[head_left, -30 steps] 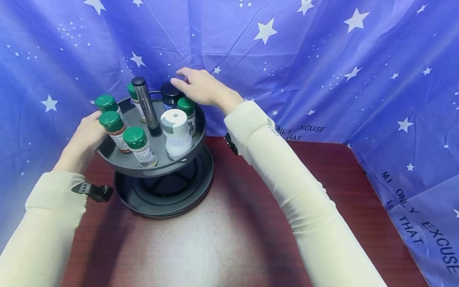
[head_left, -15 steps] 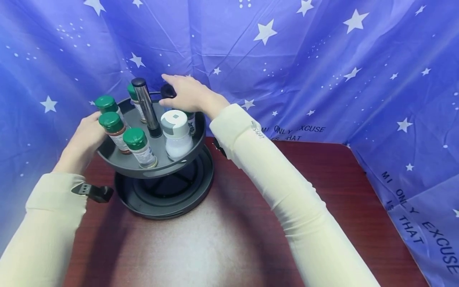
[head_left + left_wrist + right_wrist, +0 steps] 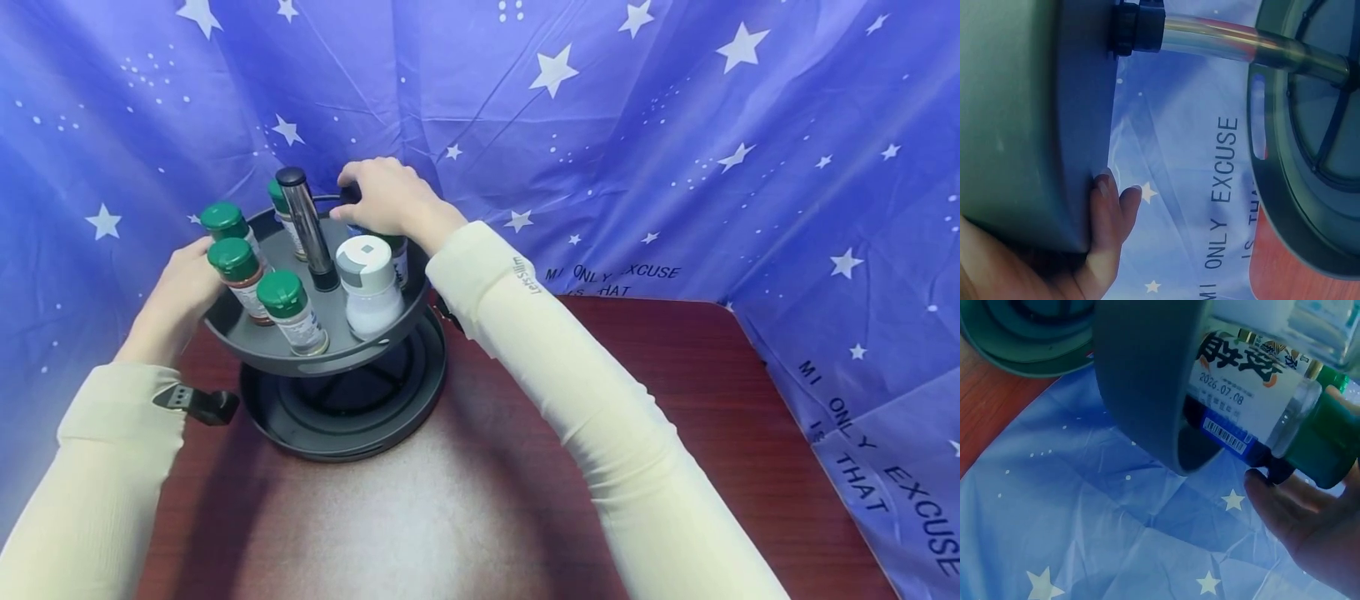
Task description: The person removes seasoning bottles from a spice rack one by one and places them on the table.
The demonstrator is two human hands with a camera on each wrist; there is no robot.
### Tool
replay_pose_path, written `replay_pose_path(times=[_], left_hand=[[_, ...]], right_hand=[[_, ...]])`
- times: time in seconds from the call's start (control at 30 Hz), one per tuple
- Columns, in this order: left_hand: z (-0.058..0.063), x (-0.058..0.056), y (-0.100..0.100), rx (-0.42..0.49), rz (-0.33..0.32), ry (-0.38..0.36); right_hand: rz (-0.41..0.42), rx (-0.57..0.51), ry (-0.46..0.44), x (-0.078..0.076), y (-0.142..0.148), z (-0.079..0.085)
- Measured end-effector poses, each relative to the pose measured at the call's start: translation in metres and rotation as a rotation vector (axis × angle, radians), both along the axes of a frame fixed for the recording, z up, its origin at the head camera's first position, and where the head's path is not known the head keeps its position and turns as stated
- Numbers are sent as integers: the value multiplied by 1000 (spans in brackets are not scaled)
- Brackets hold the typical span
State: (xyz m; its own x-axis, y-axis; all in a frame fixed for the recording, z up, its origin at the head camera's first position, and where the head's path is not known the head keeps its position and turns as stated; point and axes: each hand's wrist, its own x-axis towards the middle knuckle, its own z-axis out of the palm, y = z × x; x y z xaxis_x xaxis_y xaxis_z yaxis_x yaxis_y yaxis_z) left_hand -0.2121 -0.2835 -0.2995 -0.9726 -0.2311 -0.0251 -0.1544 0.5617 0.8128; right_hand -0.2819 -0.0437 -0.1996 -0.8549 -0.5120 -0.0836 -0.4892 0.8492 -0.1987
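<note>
A dark two-tier turntable stands on the table, its upper tray (image 3: 318,364) joined to the lower tray (image 3: 341,448) by a metal post. My left hand (image 3: 180,283) grips the upper tray's left rim, fingers curled beneath it in the left wrist view. At the back of that tray, my right hand (image 3: 390,198) holds a black-lidded jar (image 3: 1279,470) by its top, mostly hidden by the hand. A green-capped spice bottle (image 3: 1325,444) stands in front of the jar. Nearer me is a white shaker bottle (image 3: 372,287).
Several more green-capped spice bottles (image 3: 294,315) stand on the left half of the upper tray around the metal post (image 3: 307,225). A blue star-printed curtain (image 3: 487,83) hangs close behind. The reddish-brown tabletop (image 3: 637,358) extends to the right.
My right hand has moved left and down onto the black-lidded jar, and its fingers have curled round the top. The left hand and the turntable stay nearly still.
</note>
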Motion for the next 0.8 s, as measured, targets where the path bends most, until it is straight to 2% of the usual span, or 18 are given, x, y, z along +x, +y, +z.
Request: replay_pose_path(times=[0.23,0.47,0.6,0.8], left_hand=[[-1,1,0,-17,10,12],[-1,1,2,-61,3,14],[-1,0,3,-80,4,17],[-1,-1,1,-97,15,21]], right_hand=[[-92,-57,15,0,-2,-1],[-115,-78,-96,1,-1,-1],[-142,-157,-146,1,3,-2],[-185,-291,-123,0,7,-4]])
